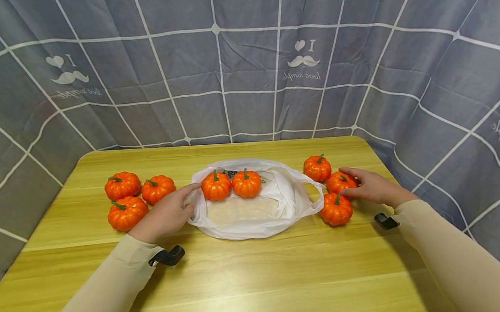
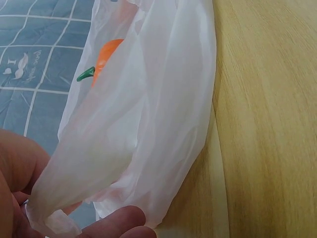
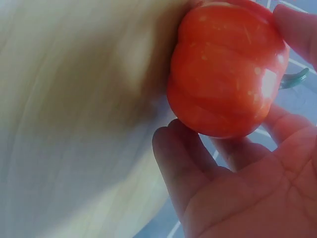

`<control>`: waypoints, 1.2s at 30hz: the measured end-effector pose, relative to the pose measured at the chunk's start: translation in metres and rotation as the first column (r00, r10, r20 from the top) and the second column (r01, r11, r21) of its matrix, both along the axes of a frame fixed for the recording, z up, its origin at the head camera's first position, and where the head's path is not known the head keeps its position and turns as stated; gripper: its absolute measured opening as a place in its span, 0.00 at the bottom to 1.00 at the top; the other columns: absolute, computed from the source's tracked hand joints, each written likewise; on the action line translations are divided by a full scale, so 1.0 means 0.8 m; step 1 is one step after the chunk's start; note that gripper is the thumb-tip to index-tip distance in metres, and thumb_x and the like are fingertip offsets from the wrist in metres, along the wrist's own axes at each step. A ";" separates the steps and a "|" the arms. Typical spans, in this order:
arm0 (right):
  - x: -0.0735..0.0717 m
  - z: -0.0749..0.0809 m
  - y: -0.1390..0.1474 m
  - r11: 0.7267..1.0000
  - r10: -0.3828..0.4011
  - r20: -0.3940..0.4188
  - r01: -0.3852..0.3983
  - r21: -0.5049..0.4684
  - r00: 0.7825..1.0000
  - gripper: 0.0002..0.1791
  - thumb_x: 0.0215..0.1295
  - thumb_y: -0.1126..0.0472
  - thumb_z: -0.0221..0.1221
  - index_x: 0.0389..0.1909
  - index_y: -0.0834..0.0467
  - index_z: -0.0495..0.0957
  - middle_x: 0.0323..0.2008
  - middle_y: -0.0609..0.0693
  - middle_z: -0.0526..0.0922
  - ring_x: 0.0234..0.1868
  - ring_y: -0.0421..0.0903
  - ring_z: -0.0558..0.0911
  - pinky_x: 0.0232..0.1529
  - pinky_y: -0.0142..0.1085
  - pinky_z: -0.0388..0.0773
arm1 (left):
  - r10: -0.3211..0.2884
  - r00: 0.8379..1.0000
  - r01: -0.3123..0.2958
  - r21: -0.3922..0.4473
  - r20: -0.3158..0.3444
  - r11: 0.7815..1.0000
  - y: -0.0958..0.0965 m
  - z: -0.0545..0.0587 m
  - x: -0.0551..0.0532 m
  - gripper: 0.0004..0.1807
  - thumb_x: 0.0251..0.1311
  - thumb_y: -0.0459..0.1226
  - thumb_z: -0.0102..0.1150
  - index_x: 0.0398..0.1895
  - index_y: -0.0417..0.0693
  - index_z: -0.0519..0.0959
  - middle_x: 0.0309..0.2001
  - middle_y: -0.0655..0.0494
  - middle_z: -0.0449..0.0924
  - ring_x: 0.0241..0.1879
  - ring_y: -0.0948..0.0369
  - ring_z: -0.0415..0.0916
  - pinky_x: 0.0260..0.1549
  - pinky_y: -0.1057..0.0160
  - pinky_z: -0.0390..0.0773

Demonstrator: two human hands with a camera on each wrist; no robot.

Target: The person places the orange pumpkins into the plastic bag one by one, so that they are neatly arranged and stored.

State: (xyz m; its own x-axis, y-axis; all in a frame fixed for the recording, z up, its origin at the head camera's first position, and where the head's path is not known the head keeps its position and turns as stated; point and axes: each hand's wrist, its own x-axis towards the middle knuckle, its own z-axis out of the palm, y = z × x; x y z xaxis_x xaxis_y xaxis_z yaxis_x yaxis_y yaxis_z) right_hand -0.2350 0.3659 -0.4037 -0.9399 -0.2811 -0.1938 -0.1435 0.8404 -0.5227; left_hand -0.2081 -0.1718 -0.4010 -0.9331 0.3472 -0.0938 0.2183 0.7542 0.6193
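Note:
In the head view, a white plastic bag (image 1: 233,231) lies with its mouth spread on the table. Two orange pumpkins with green stems, a left one (image 1: 216,185) and a right one (image 1: 246,183), are at its far side. My left hand (image 1: 169,212) grips the bag's left edge; up close, thin white plastic (image 2: 163,99) bunches between thumb and fingers (image 2: 116,223). On the right, my right hand (image 1: 374,186) holds the middle pumpkin (image 1: 339,182) of three, thumb on one side and fingers on the other. That pumpkin (image 3: 225,69) fills much of the right wrist view.
Beside the held pumpkin are a rear pumpkin (image 1: 317,168) and a front pumpkin (image 1: 336,209), close to the bag's right handle (image 1: 317,197). Three more stand left: a back one (image 1: 123,185), a front one (image 1: 127,213) and an inner one (image 1: 158,189). A grey checked curtain (image 1: 249,79) surrounds the wooden table (image 1: 257,279).

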 end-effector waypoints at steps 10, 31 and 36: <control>-0.001 0.002 0.009 0.997 0.010 0.078 -0.004 -0.082 0.997 0.47 0.70 0.50 0.67 0.82 0.63 0.56 0.74 0.73 0.67 0.72 0.69 0.70 0.72 0.66 0.66 | 0.000 1.000 0.000 0.011 -0.010 1.000 0.000 -0.001 -0.001 0.35 0.71 0.31 0.48 0.82 0.48 0.61 0.57 0.41 0.77 0.17 0.62 0.57 0.19 0.64 0.66; -0.005 -0.003 0.017 0.982 0.015 0.162 0.016 -0.189 0.987 0.51 0.66 0.55 0.70 0.83 0.61 0.54 0.76 0.70 0.64 0.74 0.68 0.66 0.75 0.67 0.60 | -0.005 1.000 0.005 0.010 0.002 1.000 0.000 -0.003 -0.001 0.34 0.71 0.32 0.48 0.82 0.47 0.62 0.48 0.43 0.78 0.16 0.61 0.59 0.18 0.65 0.66; -0.008 -0.005 0.017 0.984 0.029 0.146 -0.003 -0.177 0.989 0.50 0.67 0.55 0.70 0.83 0.62 0.54 0.75 0.70 0.66 0.73 0.68 0.68 0.74 0.65 0.63 | -0.009 1.000 0.009 0.005 -0.004 1.000 0.001 -0.002 -0.001 0.35 0.71 0.31 0.48 0.82 0.46 0.62 0.39 0.46 0.76 0.16 0.61 0.58 0.19 0.65 0.66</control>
State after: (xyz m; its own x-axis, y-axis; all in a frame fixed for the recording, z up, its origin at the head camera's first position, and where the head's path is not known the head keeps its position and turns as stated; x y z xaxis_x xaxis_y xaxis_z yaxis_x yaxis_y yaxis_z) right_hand -0.2411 0.3792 -0.4076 -0.8998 -0.3380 -0.2761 -0.0665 0.7314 -0.6787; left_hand -0.2086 -0.1714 -0.4030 -0.9303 0.3559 -0.0888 0.2273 0.7492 0.6221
